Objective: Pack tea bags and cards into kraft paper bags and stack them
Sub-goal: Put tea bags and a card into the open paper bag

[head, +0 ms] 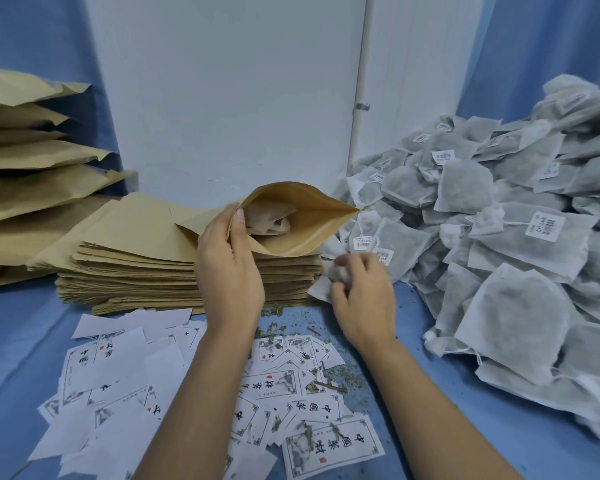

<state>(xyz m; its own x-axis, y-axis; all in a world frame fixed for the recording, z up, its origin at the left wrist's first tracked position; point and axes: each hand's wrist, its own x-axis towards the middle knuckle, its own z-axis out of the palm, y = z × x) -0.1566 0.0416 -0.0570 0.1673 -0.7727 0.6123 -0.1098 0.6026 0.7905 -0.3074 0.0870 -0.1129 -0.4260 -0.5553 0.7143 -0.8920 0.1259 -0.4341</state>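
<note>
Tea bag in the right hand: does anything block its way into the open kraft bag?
Nothing visible does. The left hand holds the kraft bag open, and the tea bag in the right hand lies just beside its mouth.

Both arms are shown uncovered here: the left forearm [201, 393] and the right forearm [440, 410] are seen bare right down to the lower edge of the view. Nothing but bare skin is seen on the left hand [229, 268], where a short, neatly trimmed thumbnail [238, 216] is made out. On the right hand [364, 296] a ridged row of knuckles is shown, and the fingertips are blurred. Both wrists are seen slim.
</note>
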